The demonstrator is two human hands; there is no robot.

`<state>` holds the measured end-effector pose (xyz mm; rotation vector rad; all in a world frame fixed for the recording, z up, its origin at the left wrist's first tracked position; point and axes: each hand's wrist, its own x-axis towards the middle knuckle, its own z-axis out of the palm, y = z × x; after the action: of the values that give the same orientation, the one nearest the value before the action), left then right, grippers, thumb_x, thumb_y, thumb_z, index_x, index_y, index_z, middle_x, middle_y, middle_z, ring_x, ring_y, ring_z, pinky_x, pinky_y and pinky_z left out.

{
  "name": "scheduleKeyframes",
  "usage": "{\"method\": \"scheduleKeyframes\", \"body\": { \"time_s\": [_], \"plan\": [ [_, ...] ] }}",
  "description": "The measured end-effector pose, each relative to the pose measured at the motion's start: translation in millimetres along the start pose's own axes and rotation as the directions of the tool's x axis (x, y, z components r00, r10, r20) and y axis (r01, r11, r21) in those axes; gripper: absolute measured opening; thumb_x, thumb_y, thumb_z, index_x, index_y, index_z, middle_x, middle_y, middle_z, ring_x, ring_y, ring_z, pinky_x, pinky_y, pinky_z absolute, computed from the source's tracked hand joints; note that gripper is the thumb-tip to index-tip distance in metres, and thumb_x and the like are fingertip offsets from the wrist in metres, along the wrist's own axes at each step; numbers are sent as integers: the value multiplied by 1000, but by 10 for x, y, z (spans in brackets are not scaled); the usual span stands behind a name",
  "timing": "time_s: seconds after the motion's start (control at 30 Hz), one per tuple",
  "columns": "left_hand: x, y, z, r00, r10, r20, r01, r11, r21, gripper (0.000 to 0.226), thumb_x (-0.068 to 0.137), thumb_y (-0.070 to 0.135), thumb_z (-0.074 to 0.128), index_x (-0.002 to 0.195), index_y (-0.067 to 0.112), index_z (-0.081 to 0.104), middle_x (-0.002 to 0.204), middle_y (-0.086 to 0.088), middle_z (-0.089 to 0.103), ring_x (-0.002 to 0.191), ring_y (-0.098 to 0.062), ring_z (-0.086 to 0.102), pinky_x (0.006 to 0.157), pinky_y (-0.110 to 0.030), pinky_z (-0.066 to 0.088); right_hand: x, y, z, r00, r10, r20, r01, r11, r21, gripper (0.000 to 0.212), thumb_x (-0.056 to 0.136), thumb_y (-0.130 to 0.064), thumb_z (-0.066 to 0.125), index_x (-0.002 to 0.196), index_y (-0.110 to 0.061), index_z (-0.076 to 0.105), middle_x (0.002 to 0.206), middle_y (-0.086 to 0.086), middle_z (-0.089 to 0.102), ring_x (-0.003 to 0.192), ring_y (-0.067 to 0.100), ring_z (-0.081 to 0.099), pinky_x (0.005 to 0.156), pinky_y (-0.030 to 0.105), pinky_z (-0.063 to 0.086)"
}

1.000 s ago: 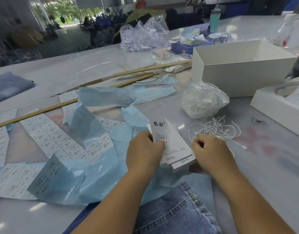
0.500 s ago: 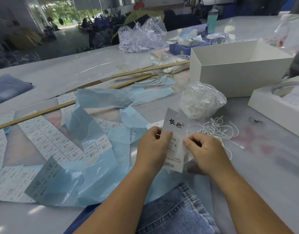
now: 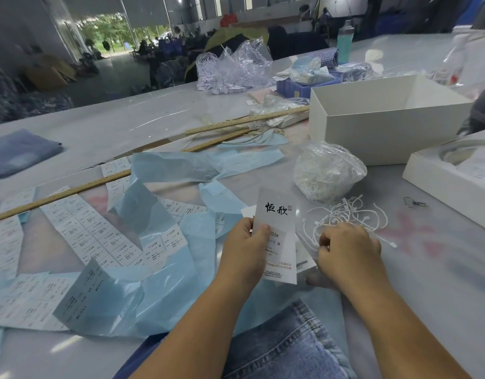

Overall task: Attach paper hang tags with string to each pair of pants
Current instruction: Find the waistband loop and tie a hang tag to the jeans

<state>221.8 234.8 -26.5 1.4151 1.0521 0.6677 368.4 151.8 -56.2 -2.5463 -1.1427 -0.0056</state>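
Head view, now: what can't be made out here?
- Right hand: its curled fingers hide whether they pinch a string.
- Tag held by the left hand: small print too small; the thumb covers part.
- Jeans: cut off by the bottom edge.
- White box: its near wall hides the inside.

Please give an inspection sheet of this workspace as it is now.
Surface: grey table, glossy.
Job's things: tag upright in left hand; loose strings; bag of strings; jeans at near edge.
Clutter: blue paper, label sheets, rulers, white boxes.
Grippers: left hand pinches tag; right hand curled at strings, grip unclear.
Cables: nothing seen.
Surroundings: workshop hall, open doorway.
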Motion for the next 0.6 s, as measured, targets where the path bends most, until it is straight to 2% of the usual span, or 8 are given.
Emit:
{"method": "scheduleKeyframes", "body": {
  "time_s": [0.07, 0.2, 0.3, 0.4, 0.53, 0.6],
  "plan": [
    [-20, 2, -10, 1000, -5, 2, 5, 1000, -4, 12, 100, 25, 53, 95, 21, 63, 86, 4, 73, 72, -16, 70, 61, -30, 55, 1, -5, -1, 1000, 12, 9, -12, 1000, 9, 16, 81, -17, 54, 89, -26, 64, 103, -4, 59, 102, 22, 48, 84, 36, 34],
    [-60, 18, -4, 1000, -4, 19, 4, 1000, 7, 12, 100, 25, 53, 94, 21, 63, 81, 6, 72, 64, -10, 68, 54, -24, 52, 23, -34, 56, 999, -35, 31, 34, 998, 58, 30, 89, -25, 50, 114, -26, 65, 118, 0, 57, 112, 24, 47, 94, 38, 36],
    [-78, 10, 11, 999, 5, 42, -7, 999, 39, 13, 100, 25, 53, 94, 21, 63, 83, 4, 72, 68, -13, 68, 56, -26, 53, 34, -35, 67, 999, -31, 43, 28, 997, 68, 21, 91, -40, 52, 103, -31, 68, 110, -4, 56, 112, 22, 47, 94, 39, 36],
    [-81, 5, 2, 999, 11, 48, -14, 999, 47, 13, 100, 25, 53, 94, 19, 64, 83, 3, 72, 68, -15, 68, 56, -26, 52, 40, -51, 56, 999, -37, 19, 36, 998, 53, 12, 89, -37, 57, 85, -29, 65, 93, -8, 49, 106, 22, 48, 88, 38, 35],
    [-69, 0, -21, 999, 7, 42, -9, 999, 46, 13, 100, 25, 53, 96, 18, 63, 84, 2, 72, 67, -15, 67, 54, -26, 52, 33, -41, 55, 998, -32, 56, 32, 999, 3, 14, 93, -31, 49, 92, -23, 60, 106, -2, 54, 109, 23, 46, 90, 38, 34],
    [-63, -7, -22, 999, 2, 33, -4, 999, 44, 14, 100, 25, 53, 93, 18, 63, 83, 2, 72, 67, -15, 67, 56, -28, 52, 34, -14, 32, 999, -36, 38, 35, 999, 35, 15, 95, -31, 49, 94, -19, 57, 107, 1, 55, 107, 25, 47, 90, 39, 35]
  ]
}}
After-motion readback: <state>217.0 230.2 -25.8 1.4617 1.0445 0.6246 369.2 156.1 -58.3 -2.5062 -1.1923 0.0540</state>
